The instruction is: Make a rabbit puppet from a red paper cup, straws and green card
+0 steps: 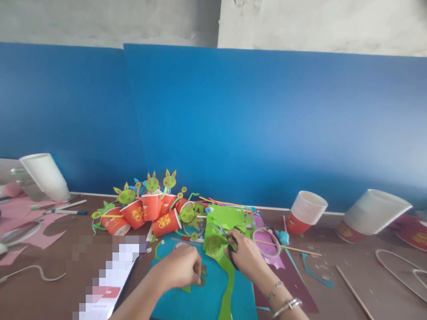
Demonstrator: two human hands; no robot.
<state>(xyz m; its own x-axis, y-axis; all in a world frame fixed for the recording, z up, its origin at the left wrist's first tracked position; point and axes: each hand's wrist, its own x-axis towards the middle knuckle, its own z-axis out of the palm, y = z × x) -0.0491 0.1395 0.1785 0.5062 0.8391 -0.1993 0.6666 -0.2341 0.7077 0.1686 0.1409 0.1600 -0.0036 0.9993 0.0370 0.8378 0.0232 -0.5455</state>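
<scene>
My left hand (183,266) is closed above a blue sheet (193,302), its fingertips pinched at a small green paper cutout (203,274) with brown outlines. Most of that cutout is hidden by the fingers. My right hand (247,255) grips the black handles of a pair of scissors (232,260), whose blades point up and left over green paper (230,218). A round face is drawn on this paper just under the scissors. From there a long green strip (228,291) trails down across the blue sheet.
Red paper cups (133,214) with green animal-face cutouts crowd the back left. A roll of tape (267,242) lies right of the scissors. Stacked cups (305,213) stand farther right, near a wooden stick (353,291). A lit screen (113,275) lies left; a blue panel (250,124) rises behind.
</scene>
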